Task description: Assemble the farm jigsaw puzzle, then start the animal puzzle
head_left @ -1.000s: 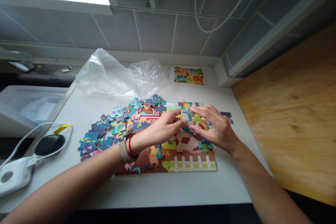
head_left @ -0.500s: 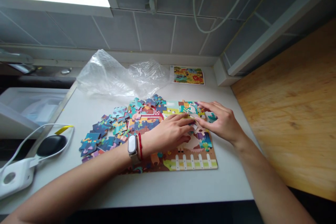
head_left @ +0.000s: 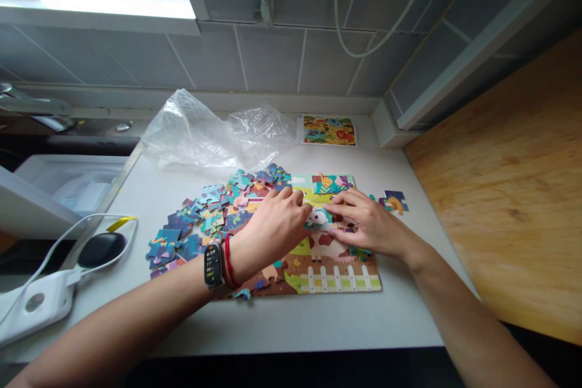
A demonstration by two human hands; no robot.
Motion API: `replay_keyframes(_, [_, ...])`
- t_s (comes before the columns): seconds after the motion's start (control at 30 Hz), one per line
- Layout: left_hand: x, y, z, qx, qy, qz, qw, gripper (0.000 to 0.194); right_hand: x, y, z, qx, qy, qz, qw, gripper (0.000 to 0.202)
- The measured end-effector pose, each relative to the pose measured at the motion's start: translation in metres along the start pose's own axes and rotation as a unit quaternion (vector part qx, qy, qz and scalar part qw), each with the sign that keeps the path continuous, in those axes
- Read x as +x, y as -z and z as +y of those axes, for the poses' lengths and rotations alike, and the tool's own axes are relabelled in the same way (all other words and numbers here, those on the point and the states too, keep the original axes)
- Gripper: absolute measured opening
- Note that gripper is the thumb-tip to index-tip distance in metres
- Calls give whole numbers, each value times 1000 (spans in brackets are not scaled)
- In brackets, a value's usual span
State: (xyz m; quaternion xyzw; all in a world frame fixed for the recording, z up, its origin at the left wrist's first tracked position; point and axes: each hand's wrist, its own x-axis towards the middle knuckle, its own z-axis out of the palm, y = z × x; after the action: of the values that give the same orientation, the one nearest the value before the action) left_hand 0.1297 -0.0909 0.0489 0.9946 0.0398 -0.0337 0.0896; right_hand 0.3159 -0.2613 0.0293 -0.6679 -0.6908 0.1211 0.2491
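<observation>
A farm-scene puzzle board (head_left: 336, 282) lies on the white counter, with many loose pieces over its left part and beyond. Over its middle, my left hand (head_left: 279, 221) has its fingers curled and pressed on a white and teal puzzle piece (head_left: 319, 217). My right hand (head_left: 370, 221) pinches the right side of that piece between thumb and fingers. More loose pieces (head_left: 179, 221) spread left of the board. Another teal piece group (head_left: 330, 184) lies at the board's top right. A dark blue and orange piece (head_left: 395, 201) sits right of my right hand.
Behind the board are a crumpled clear plastic bag (head_left: 195, 133) and a small picture card (head_left: 328, 130). A white charger with a cable (head_left: 50, 300) and a black oval object (head_left: 102, 249) lie at the left. A wooden panel (head_left: 509, 194) borders the right.
My left hand has drawn back slightly left and its fingers have curled. My right hand has shifted left and down, uncovering pieces to its right. The view has moved slightly.
</observation>
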Motion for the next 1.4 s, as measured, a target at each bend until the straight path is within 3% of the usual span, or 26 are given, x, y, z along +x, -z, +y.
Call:
replay_keyframes(0.4, [4,11,0,4,-3,-34,999,20,-2,-5,-3,-43,-30,-31,998,42])
replay_keyframes(0.6, [-8,20,-32,-2,-55,-53,997,46,-2,-7,-6,-47,-34,-31,998,40])
replay_keyframes(0.7, [-12,24,-42,39,-45,-62,996,48,-2,-9,-5,-46,-38,-28,998,37])
replay_keyframes(0.83, [-13,25,-37,50,-35,-97,993,38,-2,-13,-6,-59,-51,-8,997,31])
replay_keyframes(0.97, [-12,28,-28,41,-25,-117,992,46,-1,-15,-10,-68,-53,-8,996,30])
replay_keyframes(1.4, [0,27,-25,35,36,-109,993,44,-4,-6,-2,-36,-52,-13,998,28])
